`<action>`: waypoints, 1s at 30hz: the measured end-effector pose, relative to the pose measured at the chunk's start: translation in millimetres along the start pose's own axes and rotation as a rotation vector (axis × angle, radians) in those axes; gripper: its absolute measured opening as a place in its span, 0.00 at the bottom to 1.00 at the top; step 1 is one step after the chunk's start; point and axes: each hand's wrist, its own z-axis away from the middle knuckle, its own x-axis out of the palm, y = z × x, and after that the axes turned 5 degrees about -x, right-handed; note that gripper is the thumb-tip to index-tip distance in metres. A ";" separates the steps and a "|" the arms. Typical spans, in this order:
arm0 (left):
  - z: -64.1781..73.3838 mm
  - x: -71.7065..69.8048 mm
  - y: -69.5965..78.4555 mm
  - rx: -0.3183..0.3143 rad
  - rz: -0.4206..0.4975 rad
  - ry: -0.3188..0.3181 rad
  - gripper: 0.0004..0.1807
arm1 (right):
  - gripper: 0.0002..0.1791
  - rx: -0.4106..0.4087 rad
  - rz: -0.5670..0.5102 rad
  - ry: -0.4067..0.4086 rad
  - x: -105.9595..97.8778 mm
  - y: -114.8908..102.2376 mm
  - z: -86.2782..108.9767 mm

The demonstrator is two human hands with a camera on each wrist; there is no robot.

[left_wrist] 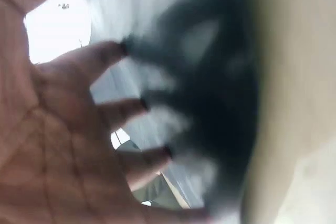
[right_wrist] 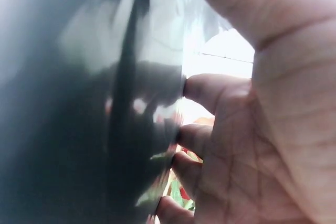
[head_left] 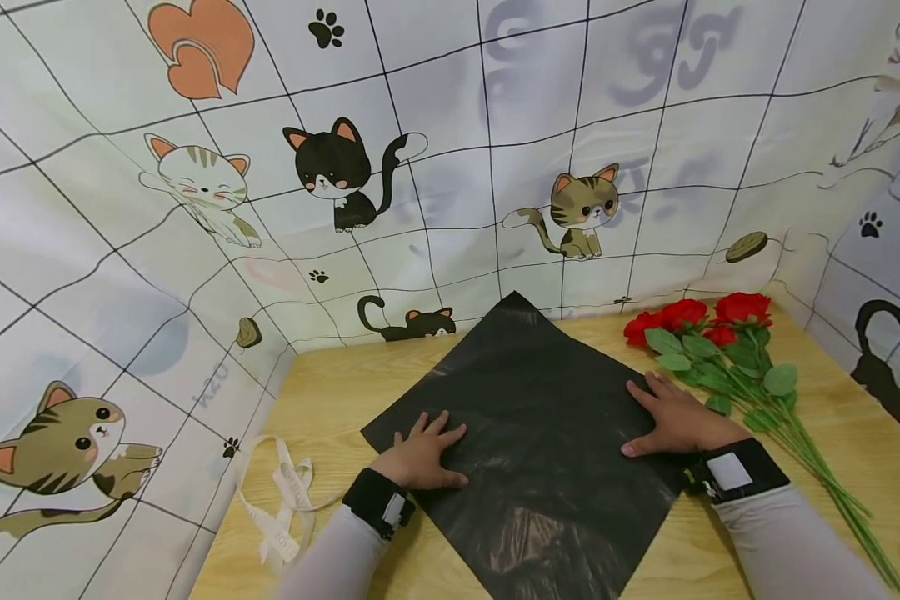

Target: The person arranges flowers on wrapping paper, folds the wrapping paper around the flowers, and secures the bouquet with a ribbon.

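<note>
A black, slightly glossy sheet point(head_left: 525, 417) lies flat on the wooden table, turned so one corner points to the back wall. On its left side my left hand point(head_left: 420, 454) rests with fingers spread. The left wrist view shows those fingertips touching the dark sheet point(left_wrist: 226, 87). Over the right side of the sheet lies my right hand point(head_left: 675, 417), its fingers spread and thumb pointing inward. In the right wrist view, the fingertips meet the shiny surface of the sheet point(right_wrist: 79, 129). Neither hand grips anything.
Red roses point(head_left: 742, 310) with long green stems lie to the right, beside my right hand. A cream printed ribbon point(head_left: 288, 500) lies loosely looped at the left of the table point(head_left: 330, 383). Cloth with cat drawings point(head_left: 450, 200) hangs behind and at both sides.
</note>
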 end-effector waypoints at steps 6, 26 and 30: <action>9.5 4.1 10.4 -0.100 0.049 0.091 0.58 | 0.66 -0.018 0.000 0.019 -7.4 -6.7 -13.8; 7.7 7.2 17.2 -0.096 0.046 0.055 0.57 | 0.40 0.135 0.036 0.276 -49.7 1.2 21.3; 5.9 7.7 19.1 -0.100 0.039 0.053 0.57 | 0.29 0.254 0.081 0.359 -59.6 43.3 45.2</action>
